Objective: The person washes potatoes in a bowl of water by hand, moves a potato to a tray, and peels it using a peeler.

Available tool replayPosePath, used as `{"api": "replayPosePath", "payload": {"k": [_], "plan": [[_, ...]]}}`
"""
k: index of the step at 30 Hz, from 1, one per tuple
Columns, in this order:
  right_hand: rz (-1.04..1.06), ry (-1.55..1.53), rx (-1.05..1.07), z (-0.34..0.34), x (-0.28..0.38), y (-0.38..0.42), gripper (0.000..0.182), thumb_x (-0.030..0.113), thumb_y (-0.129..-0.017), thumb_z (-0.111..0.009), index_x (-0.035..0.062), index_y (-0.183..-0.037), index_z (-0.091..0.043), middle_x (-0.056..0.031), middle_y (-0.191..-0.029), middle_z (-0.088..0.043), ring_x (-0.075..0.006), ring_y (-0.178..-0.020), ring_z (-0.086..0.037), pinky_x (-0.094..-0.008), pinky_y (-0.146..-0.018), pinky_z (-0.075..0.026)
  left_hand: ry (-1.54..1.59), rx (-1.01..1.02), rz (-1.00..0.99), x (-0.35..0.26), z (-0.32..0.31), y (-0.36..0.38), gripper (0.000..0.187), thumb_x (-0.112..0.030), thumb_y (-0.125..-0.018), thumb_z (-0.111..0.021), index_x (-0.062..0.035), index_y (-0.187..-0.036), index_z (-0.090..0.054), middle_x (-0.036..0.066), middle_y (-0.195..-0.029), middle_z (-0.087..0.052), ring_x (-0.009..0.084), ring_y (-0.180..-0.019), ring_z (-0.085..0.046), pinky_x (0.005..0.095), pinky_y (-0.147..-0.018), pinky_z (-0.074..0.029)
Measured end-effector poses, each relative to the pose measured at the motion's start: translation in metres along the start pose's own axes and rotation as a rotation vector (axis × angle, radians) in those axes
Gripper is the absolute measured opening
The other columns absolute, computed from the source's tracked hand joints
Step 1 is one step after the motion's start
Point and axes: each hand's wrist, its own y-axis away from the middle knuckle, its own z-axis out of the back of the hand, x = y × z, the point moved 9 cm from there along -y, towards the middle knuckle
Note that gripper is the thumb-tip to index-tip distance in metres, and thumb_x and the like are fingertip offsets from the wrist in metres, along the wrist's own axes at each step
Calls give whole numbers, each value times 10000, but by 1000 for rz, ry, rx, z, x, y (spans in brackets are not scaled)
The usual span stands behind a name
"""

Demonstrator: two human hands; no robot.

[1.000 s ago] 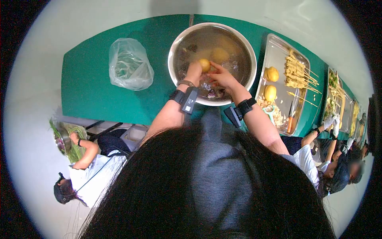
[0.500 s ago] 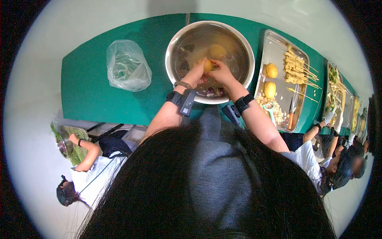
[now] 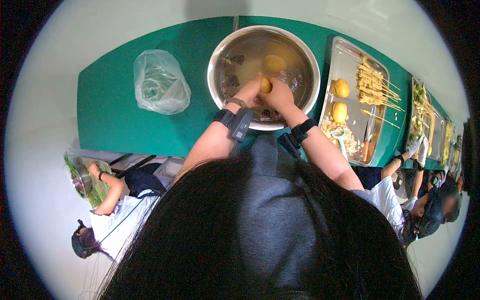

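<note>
A round metal basin (image 3: pixel 212 75) of cloudy water stands on the green table. Inside it, my left hand (image 3: pixel 247 93) and my right hand (image 3: pixel 280 95) are close together, both closed round a small yellow potato (image 3: pixel 265 85). Another, larger yellow potato (image 3: pixel 275 64) lies in the water just beyond my hands. Dark scraps (image 3: pixel 234 60) float at the basin's left side, and more dark pieces lie near my wrists. The undersides of my fingers are hidden.
A clear plastic bag (image 3: pixel 161 82) lies to the left. On the right, a metal tray (image 3: pixel 350 55) holds two potatoes (image 3: pixel 339 112), skewers (image 3: pixel 370 82), peelings, a peeler (image 3: pixel 341 142) and an orange-handled knife (image 3: pixel 366 149). Co-workers are at both sides, beyond more trays at right.
Both hands have closed in more tightly round the potato, my right hand turning inward. The co-workers' hands have shifted slightly.
</note>
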Motion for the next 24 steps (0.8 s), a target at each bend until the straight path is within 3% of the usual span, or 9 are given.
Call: {"api": "replayPosePath", "payload": {"k": [2, 5, 8, 11, 17, 20, 24], "plan": [[5, 37, 22, 3, 4, 3, 473, 280, -672, -704, 39, -1069, -616, -219, -955, -644, -372, -908, -617, -424, -806, -489, -55, -16, 81, -6, -4, 18, 526, -583, -933, -285, -183, -1136, -560, 3, -1001, -628, 168, -860, -602, 362, -707, -498], [70, 19, 9, 6, 6, 1, 496, 297, -659, -718, 20, -1059, -621, -229, -946, -644, -369, -903, -623, -418, -805, -489, 153, -37, 77, -3, -11, 19, 518, -604, -913, -332, -196, -1128, -566, 3, -1000, -628, 161, -838, -596, 351, -712, -502], [70, -38, 80, -3, -8, -10, 541, 322, -640, -742, 1, -1059, -621, -235, -947, -645, -353, -900, -633, -397, -805, -489, 57, -64, 18, -1, -4, 13, 489, -573, -919, -358, -183, -1119, -574, 1, -1007, -629, 152, -867, -600, 339, -718, -507], [27, -62, 183, -13, -19, -19, 588, 373, -635, -762, -20, -1051, -624, -219, -964, -655, -317, -897, -646, -378, -798, -488, -46, 3, 89, -17, -17, 40, 428, -512, -931, -386, -175, -1111, -580, 2, -1008, -630, 142, -867, -604, 325, -724, -509], [-6, -278, 305, -52, -48, -39, 629, 437, -646, -764, -40, -1033, -629, -187, -999, -656, -272, -913, -639, -364, -795, -492, -172, 8, 350, -4, -7, 39, 482, -570, -864, -439, -184, -1117, -579, 20, -1006, -629, 174, -828, -609, 344, -736, -498], [-73, -265, 351, -21, -17, -13, 640, 436, -645, -766, -41, -1048, -624, -199, -1012, -649, -280, -920, -638, -357, -797, -494, -182, 7, 317, -19, -19, 55, 543, -609, -829, -451, -168, -1117, -586, 16, -1016, -628, 194, -837, -609, 342, -752, -481], [-130, -172, 344, -40, -39, -30, 636, 420, -648, -759, -46, -1058, -619, -206, -1025, -644, -285, -926, -638, -362, -799, -498, -197, -82, 89, -44, -33, 62, 347, -349, -897, -413, -98, -1059, -590, 77, -976, -623, 176, -844, -591, 330, -683, -465]]}}
